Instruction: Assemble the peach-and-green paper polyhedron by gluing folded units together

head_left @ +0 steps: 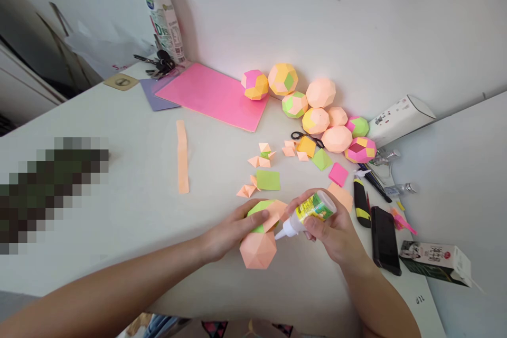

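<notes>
My left hand (pixel 233 228) is closed around a folded-paper model (pixel 258 251) with green and peach faces. Its peach, faceted lower part hangs below my fingers, and my thumb presses on a peach flap at the top. A white glue bottle (pixel 316 207) with a yellow and green label is gripped in my right hand (pixel 329 232). The bottle is tilted, its narrow nozzle pointing down and left at the model's right side; whether the tip touches the paper I cannot tell. Just beyond my hands lie a green paper piece (pixel 268 180) and small folded peach pieces (pixel 247 190).
Several faceted paper balls (pixel 320 93) cluster by the wall, with scissors (pixel 303 136) nearby. A pink sheet (pixel 214 96), keys (pixel 162 63) and a green-capped bottle (pixel 164 18) are at the back left. A peach strip (pixel 182 158), utility knife (pixel 361 203), phone (pixel 385 240) and carton (pixel 435 261) also lie about.
</notes>
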Available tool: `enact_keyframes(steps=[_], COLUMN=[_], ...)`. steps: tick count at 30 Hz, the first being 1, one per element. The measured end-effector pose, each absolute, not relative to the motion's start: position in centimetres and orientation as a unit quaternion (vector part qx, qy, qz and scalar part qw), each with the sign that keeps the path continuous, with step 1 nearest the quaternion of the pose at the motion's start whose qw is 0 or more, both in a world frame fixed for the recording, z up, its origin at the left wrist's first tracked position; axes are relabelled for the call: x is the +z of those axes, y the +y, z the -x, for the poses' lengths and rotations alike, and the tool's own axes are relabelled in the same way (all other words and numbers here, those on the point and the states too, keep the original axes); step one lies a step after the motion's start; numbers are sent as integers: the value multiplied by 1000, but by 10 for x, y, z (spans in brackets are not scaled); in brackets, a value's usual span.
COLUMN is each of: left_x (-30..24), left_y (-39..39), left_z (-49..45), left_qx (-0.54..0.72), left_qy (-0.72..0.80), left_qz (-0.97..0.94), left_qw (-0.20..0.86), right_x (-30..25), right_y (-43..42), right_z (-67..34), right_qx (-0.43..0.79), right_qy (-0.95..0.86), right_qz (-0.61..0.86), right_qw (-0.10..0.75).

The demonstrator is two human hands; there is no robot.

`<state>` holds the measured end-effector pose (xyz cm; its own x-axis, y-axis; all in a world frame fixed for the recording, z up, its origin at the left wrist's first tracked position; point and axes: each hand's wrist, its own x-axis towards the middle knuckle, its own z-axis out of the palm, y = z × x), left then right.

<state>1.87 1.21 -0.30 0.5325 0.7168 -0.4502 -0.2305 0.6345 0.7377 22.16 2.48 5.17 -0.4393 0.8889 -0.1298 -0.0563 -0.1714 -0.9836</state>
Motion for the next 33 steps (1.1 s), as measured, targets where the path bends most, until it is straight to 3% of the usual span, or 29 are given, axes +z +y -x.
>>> enact_keyframes(steps=[33], left_x=[-3], left_y=[11], left_z=[-18], left_qx=[278], left_qy=[388], left_qz=[-323], left_qw=[817], right_x=[48], right_y=[24], right_z=[-223], right_qx=[651], right_qy=[-537], right_qz=[399], right_qw=[358])
